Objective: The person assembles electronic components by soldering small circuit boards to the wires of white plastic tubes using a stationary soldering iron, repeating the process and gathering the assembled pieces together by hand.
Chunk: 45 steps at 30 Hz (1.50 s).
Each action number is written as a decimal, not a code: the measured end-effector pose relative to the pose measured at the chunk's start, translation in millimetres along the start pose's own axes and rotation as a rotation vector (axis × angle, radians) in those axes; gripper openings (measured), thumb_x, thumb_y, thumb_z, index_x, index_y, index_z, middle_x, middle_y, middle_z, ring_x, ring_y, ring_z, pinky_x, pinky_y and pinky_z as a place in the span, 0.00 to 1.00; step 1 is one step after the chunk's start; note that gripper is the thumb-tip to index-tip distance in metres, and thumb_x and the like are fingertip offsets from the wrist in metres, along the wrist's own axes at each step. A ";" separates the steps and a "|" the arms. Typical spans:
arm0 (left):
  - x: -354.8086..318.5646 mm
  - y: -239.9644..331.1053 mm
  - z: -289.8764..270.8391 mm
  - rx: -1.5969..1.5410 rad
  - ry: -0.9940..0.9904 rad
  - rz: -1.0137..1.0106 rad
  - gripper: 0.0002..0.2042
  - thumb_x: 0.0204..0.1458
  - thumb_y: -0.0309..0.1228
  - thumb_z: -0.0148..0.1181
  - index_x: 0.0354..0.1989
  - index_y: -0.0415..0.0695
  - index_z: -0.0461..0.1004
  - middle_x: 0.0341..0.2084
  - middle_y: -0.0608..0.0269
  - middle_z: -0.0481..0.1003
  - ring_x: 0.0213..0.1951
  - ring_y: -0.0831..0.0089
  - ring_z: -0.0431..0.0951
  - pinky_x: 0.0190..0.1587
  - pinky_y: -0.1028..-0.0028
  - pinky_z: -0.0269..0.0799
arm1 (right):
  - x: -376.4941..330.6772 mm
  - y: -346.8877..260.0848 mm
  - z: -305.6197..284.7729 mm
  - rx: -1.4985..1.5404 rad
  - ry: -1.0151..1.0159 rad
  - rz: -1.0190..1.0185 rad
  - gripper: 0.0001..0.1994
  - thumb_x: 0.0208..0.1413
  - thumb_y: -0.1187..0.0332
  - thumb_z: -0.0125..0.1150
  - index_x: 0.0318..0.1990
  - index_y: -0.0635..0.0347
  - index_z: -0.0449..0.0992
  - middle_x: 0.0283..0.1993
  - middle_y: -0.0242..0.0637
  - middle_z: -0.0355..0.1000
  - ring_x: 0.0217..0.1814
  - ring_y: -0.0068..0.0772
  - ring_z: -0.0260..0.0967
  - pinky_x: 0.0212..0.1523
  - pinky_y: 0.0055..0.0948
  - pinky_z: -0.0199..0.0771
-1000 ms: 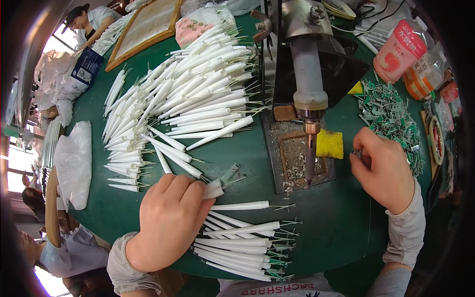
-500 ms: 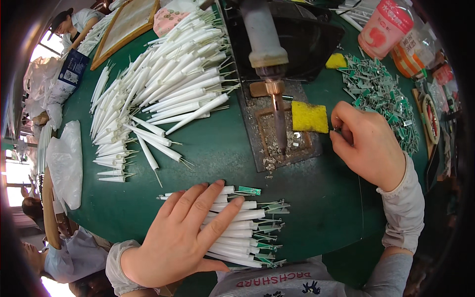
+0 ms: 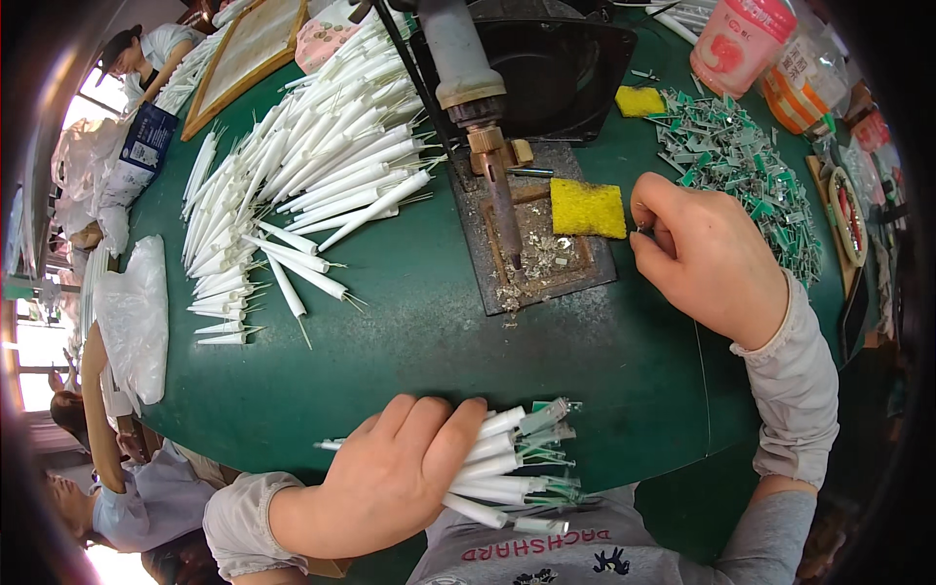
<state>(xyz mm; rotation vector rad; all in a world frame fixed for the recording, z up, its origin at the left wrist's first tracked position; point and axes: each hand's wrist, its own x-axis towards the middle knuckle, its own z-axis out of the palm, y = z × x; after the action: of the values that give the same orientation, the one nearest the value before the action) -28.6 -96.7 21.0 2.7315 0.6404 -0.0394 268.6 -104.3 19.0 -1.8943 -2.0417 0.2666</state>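
Room: a person (image 3: 161, 54) shows at your upper left, bright windows along that side.
Tabletop (image 3: 292, 390): dark green and scuffed near the iron (its edge bends with the lens).
Tube pile (image 3: 341, 185): slim white tapered tubes, heaped at your left, thin wire leads pointing mostly right.
Soldering iron (image 3: 463, 58): hangs tip down over a dark plate (image 3: 600, 263) littered with silvery crumbs.
Board heap (image 3: 746, 175): small green and grey pieces, beyond your right hand (image 3: 707, 253).
Right grip: narrow, thumb and forefinger nearly meeting; anything between them is too tiny to make out.
Left grip: your left hand (image 3: 390, 473) curls closed over the tube bundle (image 3: 492, 463).
Tube bundle: at the near edge, in front of you, glossy white, ends to the right.
Yellow sponge (image 3: 587, 209): rests at the plate's right side.
End boards (image 3: 546, 417): clear-looking and green slips, crowded at the bundle's right ends.
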 end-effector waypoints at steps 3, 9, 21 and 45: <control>0.2 -5.6 5.6 -0.144 0.066 -0.043 0.29 0.32 0.24 0.64 0.49 0.37 0.66 0.30 0.56 0.71 0.32 0.61 0.75 0.31 0.66 0.71 | -0.4 0.6 -1.3 0.022 0.008 -0.035 0.07 0.44 0.76 0.56 0.29 0.65 0.64 0.22 0.48 0.68 0.26 0.54 0.68 0.27 0.45 0.66; -4.9 -1.4 -22.2 -0.658 -0.116 -0.305 0.30 0.41 0.26 0.67 0.54 0.38 0.60 0.36 0.47 0.75 0.37 0.49 0.78 0.38 0.65 0.74 | -3.3 3.7 -0.1 0.101 0.127 -0.097 0.08 0.43 0.77 0.57 0.29 0.63 0.64 0.14 0.39 0.59 0.15 0.41 0.62 0.20 0.35 0.58; -23.3 0.2 -27.1 -0.762 -0.228 -0.375 0.28 0.40 0.23 0.60 0.54 0.39 0.60 0.37 0.53 0.75 0.39 0.61 0.78 0.41 0.70 0.72 | -5.4 -7.2 -7.9 0.055 0.006 0.002 0.06 0.45 0.75 0.56 0.29 0.65 0.65 0.20 0.48 0.67 0.25 0.53 0.68 0.28 0.44 0.66; -238.1 -0.9 38.0 -1.579 -0.015 -0.986 0.23 0.38 0.23 0.66 0.46 0.38 0.69 0.32 0.65 0.73 0.33 0.77 0.72 0.34 0.76 0.70 | -3.7 -17.2 3.8 0.114 0.030 0.023 0.07 0.43 0.78 0.55 0.30 0.64 0.64 0.16 0.39 0.59 0.17 0.35 0.60 0.21 0.33 0.56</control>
<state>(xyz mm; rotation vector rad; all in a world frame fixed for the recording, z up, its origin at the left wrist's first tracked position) -241.0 -210.1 9.1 0.7952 1.2041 0.1480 251.4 -109.2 21.3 -1.8427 -1.9431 0.3507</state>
